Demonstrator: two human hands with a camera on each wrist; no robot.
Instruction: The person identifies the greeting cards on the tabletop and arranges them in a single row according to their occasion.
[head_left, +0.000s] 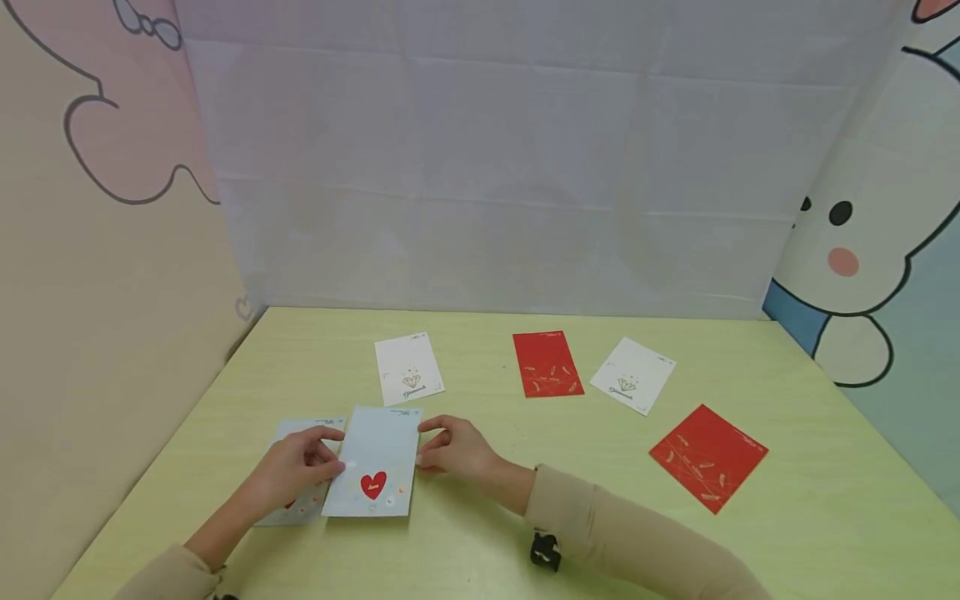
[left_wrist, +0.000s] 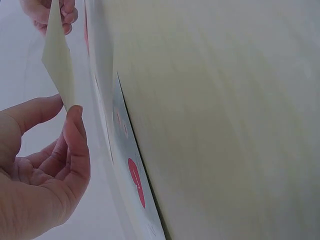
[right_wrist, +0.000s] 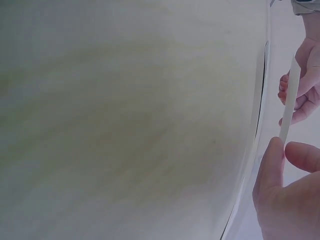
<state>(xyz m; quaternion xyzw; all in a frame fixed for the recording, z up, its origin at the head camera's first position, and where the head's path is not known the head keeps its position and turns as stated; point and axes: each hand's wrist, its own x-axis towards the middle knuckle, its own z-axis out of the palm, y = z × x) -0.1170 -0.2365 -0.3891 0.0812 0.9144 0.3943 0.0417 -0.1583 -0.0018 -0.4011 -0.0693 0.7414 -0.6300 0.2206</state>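
Note:
A pale blue card point(head_left: 372, 462) with a red heart on its lower part is held above the table between both hands. My left hand point(head_left: 295, 468) pinches its left edge between thumb and finger, and the left wrist view shows this card point(left_wrist: 59, 60) nearly edge-on. At the opposite edge, my right hand point(head_left: 459, 452) pinches the card with thumb and fingertip; the right wrist view shows it as a thin strip point(right_wrist: 290, 100). A similar heart card point(head_left: 303, 512) lies on the table, partly hidden beneath the left hand.
Farther back on the light yellow-green table point(head_left: 480, 533) lie a white card point(head_left: 408, 367), a red card point(head_left: 547, 364) and another white card point(head_left: 633, 375) with diamond drawings on the white ones. A second red card point(head_left: 708, 458) lies at the right. A white cloth point(head_left: 510, 167) hangs behind.

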